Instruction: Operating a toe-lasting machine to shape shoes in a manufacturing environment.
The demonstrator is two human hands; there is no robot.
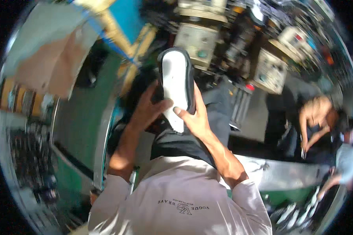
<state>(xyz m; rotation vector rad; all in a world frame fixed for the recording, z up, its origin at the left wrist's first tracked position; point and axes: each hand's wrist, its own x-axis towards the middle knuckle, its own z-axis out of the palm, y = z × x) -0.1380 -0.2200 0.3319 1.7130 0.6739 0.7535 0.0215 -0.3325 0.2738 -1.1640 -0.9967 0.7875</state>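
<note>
A shoe-shaped piece [174,80] with a white, sole-shaped face and a black border is held between my two hands, its rounded end pointing away from me. The white face is turned up toward me. My left hand [150,107] grips its left side near the lower half, with the thumb on the white face. From the other side my right hand [195,117] wraps round the black edge, its thumb also on the white face. The fingers underneath are mostly hidden. Just below it is my dark-clothed lap.
Beige machine boxes [197,43] stand ahead, blurred. A brown and grey panel [51,58] is at the upper left. To the right, another person [315,117] bends forward, and a further person [345,164] is at the rim. A metal-topped surface [294,172] runs to my right.
</note>
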